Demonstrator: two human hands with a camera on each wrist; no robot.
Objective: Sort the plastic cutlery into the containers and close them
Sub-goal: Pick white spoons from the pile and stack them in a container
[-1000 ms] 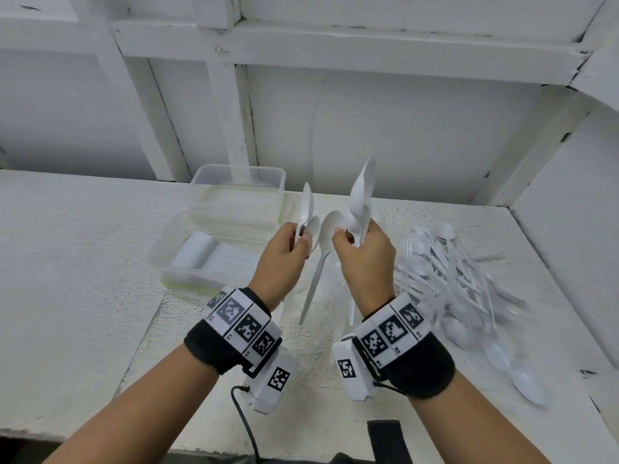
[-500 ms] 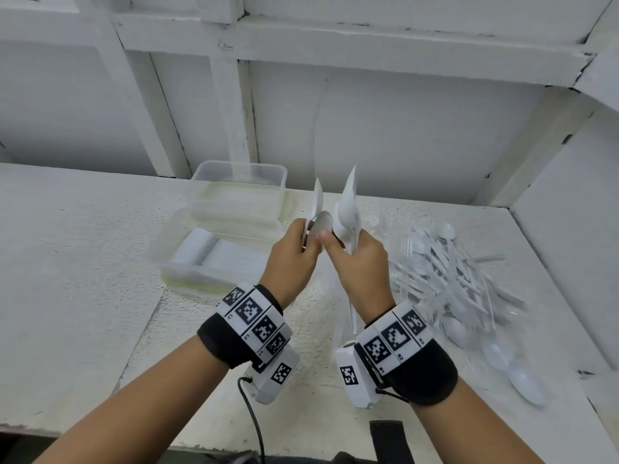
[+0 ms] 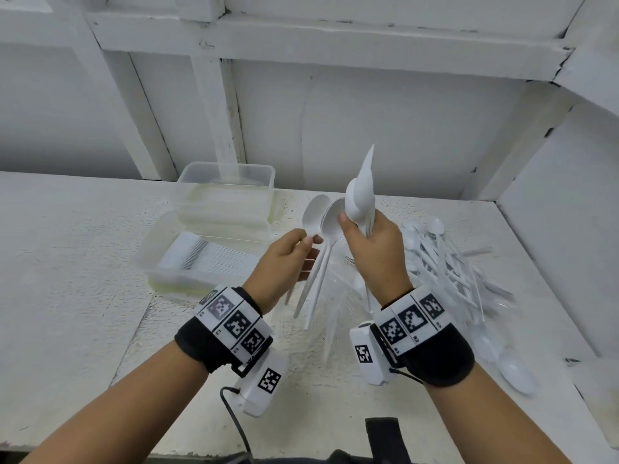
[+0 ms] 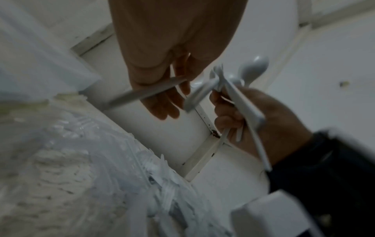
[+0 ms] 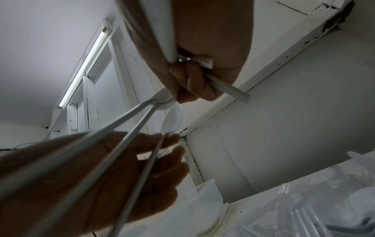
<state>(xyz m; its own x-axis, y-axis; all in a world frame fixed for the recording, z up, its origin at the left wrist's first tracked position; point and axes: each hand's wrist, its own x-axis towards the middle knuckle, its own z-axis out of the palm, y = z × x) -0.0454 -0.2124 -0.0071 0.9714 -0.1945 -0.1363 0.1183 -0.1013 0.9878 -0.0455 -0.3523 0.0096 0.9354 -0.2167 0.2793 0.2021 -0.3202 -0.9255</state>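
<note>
**Spoons held bowl-up between both hands, above the middle of the table**

Above the middle of the table (image 3: pixel 83 249), a bunch of white plastic spoons (image 3: pixel 360 192) is held with the bowls upward and the handles pointing down toward the near edge. One spoon (image 3: pixel 313 217) is set apart on the left of the bunch; its long axis runs steeply from the bowl at the top down to the handle end below. Its neck is pinched by the thumb and fingertips of the left hand (image 3: pixel 284 259). The rest of the bunch is gripped in the curled fingers of the right hand (image 3: pixel 375 249), with one spoon bowl pressed under the thumb. The two hands are just beside each other, apart by the width of the bowls.

Toward the far left from the grip, two clear containers are seen: a nearer container (image 3: pixel 201 259) with white cutlery laid in a row, and behind it a farther container (image 3: pixel 227 182), which appears to hold nothing. Both are uncovered. The left hand is judged the nearer to them, so the separated spoon would be carried leftward and laid flat. Along the right edge, a loose pile of cutlery (image 3: pixel 445 262) remains unsorted.
</note>
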